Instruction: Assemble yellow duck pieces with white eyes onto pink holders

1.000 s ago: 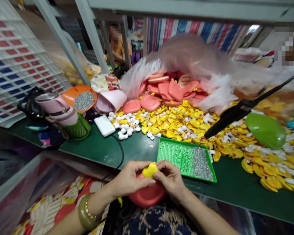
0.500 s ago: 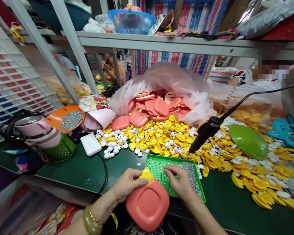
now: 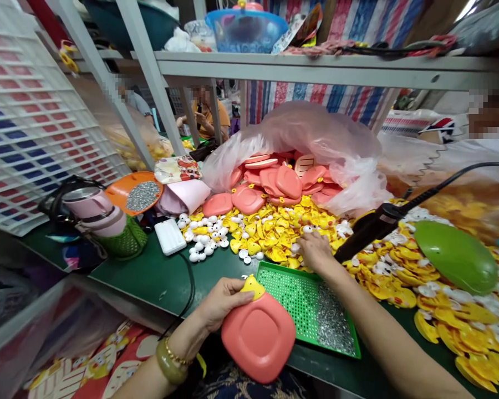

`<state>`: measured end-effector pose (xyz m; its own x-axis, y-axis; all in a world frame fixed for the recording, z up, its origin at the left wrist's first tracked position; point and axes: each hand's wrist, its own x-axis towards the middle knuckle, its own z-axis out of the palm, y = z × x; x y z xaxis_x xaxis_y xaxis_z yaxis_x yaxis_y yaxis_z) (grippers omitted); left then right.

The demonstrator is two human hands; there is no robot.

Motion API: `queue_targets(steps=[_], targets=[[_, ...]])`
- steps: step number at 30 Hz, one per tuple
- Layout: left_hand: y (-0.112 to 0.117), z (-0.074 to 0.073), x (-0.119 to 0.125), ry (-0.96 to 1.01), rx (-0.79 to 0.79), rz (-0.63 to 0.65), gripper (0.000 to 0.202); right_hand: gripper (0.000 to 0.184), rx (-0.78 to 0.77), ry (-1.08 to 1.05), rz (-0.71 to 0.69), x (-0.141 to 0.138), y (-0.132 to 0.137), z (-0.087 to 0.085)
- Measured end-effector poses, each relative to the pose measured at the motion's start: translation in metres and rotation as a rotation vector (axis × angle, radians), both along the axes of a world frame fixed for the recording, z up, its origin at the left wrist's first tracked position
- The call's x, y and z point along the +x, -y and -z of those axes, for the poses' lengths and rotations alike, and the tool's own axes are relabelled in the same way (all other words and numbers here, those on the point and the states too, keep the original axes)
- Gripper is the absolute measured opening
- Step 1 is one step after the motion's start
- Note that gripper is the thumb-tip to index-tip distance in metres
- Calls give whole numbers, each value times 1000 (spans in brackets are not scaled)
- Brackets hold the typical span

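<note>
My left hand [image 3: 227, 302] pinches a flat, coral-pink plastic piece [image 3: 260, 341] with rounded corners by the small yellow chick-shaped part [image 3: 253, 288] at its top. The piece hangs over the table's front edge, its recessed face toward me. Stretched past the perforated green tray [image 3: 289, 302], my right hand [image 3: 316, 252] is at the near side of a heap of yellow plastic shells [image 3: 270, 238]. Its fingers are partly apart and bent down onto the heap, and the tips are hard to see. Small silvery metal bits, likely screws [image 3: 335, 327], fill the tray's right part.
A black handheld tool [image 3: 368, 230] hangs on a cord right beside my right forearm. Coral pieces [image 3: 285, 185] spill from a plastic bag behind the heap. White eye-like parts [image 3: 205, 235], a white box [image 3: 169, 237], a pink tumbler [image 3: 100, 213] and an orange dish [image 3: 115, 191] stand left; a green lid-like piece [image 3: 455, 257] lies right.
My right hand has moved from above the green tray forward to the yellow heap. My left hand still holds the coral piece. The whole view has shifted slightly.
</note>
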<state>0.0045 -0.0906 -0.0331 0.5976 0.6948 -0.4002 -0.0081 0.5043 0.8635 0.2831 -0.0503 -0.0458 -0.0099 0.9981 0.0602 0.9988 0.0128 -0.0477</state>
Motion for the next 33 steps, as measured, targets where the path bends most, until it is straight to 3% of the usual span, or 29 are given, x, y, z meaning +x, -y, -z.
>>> queue_targets(steps=[5, 10, 18, 21, 24, 26, 29, 31, 33], targets=[[2, -11, -13, -3, 35, -45, 36, 26, -41, 73, 47, 12, 5, -1], [5, -14, -9, 27, 51, -30, 32, 19, -30, 95, 116, 21, 1, 7], [3, -9, 3, 19, 79, 46, 33, 26, 153, -8, 91, 16, 8, 28], [1, -11, 7, -2, 105, 47, 33, 17, 252, -158, 110, 15, 9, 25], [1, -14, 11, -23, 135, 52, 33, 22, 381, -322, 191, 13, 13, 11], [3, -17, 15, -34, 164, 78, 33, 28, 395, -574, 247, 6, 23, -2], [8, -28, 21, -66, 254, 138, 31, 28, 190, -1381, 245, -16, 49, -22], [13, -40, 25, -117, 407, 186, 27, 25, 8, -1812, 216, -34, 69, -32], [18, -53, 28, -164, 647, 238, 21, 27, -81, -2040, 211, -49, 85, -37]])
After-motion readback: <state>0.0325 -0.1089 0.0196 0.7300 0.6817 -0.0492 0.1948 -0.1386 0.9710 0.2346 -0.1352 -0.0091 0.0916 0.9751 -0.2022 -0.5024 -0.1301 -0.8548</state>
